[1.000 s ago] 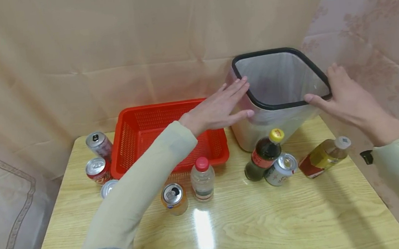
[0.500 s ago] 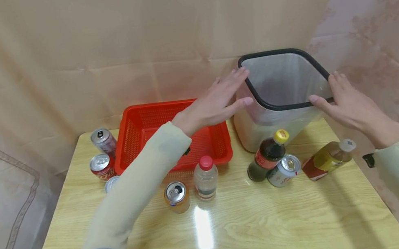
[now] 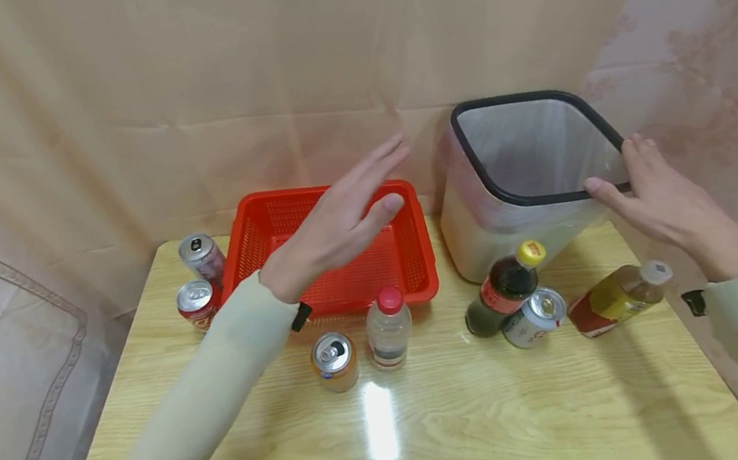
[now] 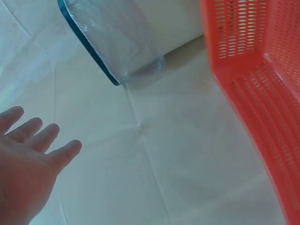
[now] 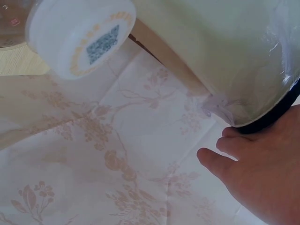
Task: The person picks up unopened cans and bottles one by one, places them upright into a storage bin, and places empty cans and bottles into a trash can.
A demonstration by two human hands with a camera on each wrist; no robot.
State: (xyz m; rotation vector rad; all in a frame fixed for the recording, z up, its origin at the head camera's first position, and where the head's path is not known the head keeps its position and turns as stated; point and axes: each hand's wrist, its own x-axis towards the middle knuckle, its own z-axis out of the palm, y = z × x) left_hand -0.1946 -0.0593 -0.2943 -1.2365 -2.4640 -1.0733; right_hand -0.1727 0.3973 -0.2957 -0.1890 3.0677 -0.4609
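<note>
My left hand (image 3: 341, 222) hovers over the red plastic basket (image 3: 429, 253), fingers extended and holding nothing. In the left wrist view, the same hand (image 4: 28, 159) is apart from both basket and bin. My right hand (image 3: 677, 206) touches the right front corner of the trash bin (image 3: 499, 234), which has a black rim and a clear liner. Its thumb lies by the front rim and its other fingers along the right side. The right wrist view shows the fingertips (image 5: 234, 145) against the rim, partly hidden.
Before the bin stand a cola bottle (image 3: 501, 295), a silver can (image 3: 535, 317) and a tilted-looking tea-coloured bottle (image 3: 616, 300). A clear bottle (image 3: 389, 334) and orange can (image 3: 335, 363) stand before the basket. Two cans, one silver (image 3: 203, 258), one red (image 3: 198, 305), stand left.
My left hand has left the bin's left rim and moved left, over the basket. The right hand stays at the bin's corner. The whole head view has shifted slightly.
</note>
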